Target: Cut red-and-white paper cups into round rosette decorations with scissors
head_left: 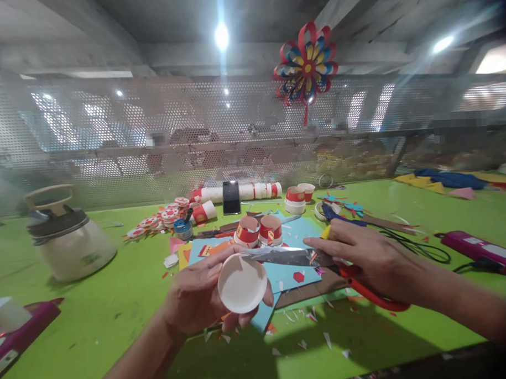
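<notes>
My left hand (194, 294) is wrapped round a white paper cup (242, 284), its round face turned up toward me. In my right hand (367, 257) is a pair of scissors with orange-red handles (377, 296). The scissor blades (284, 256) point left, and their tips lie at the cup's upper rim; I cannot tell whether they cut into it. Just beyond the blades stand two red-and-white cut paper cups (270, 231), side by side on light blue paper (302, 232).
Paper scraps (302, 345) litter the green table (129, 332). A large kettle (72, 240) stands left; purple power strips (479, 248) lie at both sides. Behind are a phone (231, 197), stacked cups (295, 200), a glue jar (183, 229) and a paper flower (308, 68) against a perforated screen.
</notes>
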The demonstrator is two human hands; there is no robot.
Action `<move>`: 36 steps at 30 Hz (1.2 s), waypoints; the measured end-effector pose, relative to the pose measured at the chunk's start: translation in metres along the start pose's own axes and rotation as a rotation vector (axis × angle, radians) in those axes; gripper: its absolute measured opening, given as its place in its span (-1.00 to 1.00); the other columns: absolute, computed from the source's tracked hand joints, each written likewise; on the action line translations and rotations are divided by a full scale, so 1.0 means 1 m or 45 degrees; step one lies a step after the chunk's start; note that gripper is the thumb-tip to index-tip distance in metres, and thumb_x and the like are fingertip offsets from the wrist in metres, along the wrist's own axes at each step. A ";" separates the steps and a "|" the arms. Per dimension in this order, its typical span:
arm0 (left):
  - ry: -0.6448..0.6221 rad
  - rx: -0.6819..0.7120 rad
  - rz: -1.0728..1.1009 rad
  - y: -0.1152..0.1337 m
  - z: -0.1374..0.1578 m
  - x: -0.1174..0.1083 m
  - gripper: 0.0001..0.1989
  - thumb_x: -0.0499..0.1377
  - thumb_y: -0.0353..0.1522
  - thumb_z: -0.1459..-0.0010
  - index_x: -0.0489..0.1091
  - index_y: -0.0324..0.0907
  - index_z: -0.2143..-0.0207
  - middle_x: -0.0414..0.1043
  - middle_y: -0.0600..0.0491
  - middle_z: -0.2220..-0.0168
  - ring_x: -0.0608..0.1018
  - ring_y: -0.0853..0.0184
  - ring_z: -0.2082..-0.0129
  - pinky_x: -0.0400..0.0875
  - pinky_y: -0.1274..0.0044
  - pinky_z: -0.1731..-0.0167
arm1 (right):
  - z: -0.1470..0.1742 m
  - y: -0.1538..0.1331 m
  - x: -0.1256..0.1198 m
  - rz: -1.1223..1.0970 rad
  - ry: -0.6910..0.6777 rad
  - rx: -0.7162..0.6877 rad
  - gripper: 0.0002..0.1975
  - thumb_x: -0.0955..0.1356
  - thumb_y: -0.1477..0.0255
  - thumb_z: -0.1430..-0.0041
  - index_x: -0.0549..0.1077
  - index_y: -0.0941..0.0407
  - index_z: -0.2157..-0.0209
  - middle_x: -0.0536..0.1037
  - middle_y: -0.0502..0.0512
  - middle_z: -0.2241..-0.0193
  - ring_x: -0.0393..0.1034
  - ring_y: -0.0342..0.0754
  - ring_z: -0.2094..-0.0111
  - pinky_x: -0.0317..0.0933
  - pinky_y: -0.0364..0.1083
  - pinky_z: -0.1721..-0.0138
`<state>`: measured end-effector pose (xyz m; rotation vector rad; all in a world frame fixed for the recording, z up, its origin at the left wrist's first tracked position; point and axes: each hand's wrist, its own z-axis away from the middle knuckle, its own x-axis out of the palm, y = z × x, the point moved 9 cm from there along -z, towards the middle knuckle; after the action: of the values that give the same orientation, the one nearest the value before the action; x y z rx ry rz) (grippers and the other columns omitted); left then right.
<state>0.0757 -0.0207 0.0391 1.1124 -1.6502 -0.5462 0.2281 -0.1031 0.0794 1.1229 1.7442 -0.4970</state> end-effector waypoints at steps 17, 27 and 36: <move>0.002 -0.012 -0.044 0.000 0.002 0.002 -0.65 0.12 -0.24 -0.16 0.34 -0.32 0.11 0.49 -0.23 0.32 0.54 0.32 0.52 0.30 0.70 0.70 | 0.000 -0.008 -0.003 -0.034 0.000 -0.017 -0.55 0.18 0.63 -0.27 0.23 0.14 -0.18 0.24 0.03 0.42 0.12 -0.09 0.45 0.03 -0.11 0.42; -0.004 -0.074 -0.001 -0.001 0.001 0.004 -0.58 0.16 -0.22 -0.12 0.38 -0.38 0.10 0.50 -0.32 0.25 0.55 0.34 0.51 0.37 0.69 0.70 | -0.001 -0.011 -0.008 0.007 0.057 -0.049 -0.56 0.19 0.63 -0.27 0.23 0.16 -0.16 0.23 0.01 0.43 0.09 -0.09 0.45 -0.02 -0.11 0.44; -0.035 -0.069 0.085 -0.002 0.000 0.008 -0.60 0.16 -0.24 -0.12 0.35 -0.36 0.09 0.49 -0.31 0.24 0.56 0.30 0.49 0.40 0.66 0.70 | -0.003 -0.008 -0.004 0.002 0.012 -0.005 -0.53 0.17 0.65 -0.26 0.23 0.13 -0.18 0.22 0.01 0.43 0.10 -0.10 0.44 0.01 -0.12 0.42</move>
<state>0.0767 -0.0286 0.0414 1.0109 -1.6807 -0.5622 0.2201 -0.1064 0.0827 1.1253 1.7519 -0.4879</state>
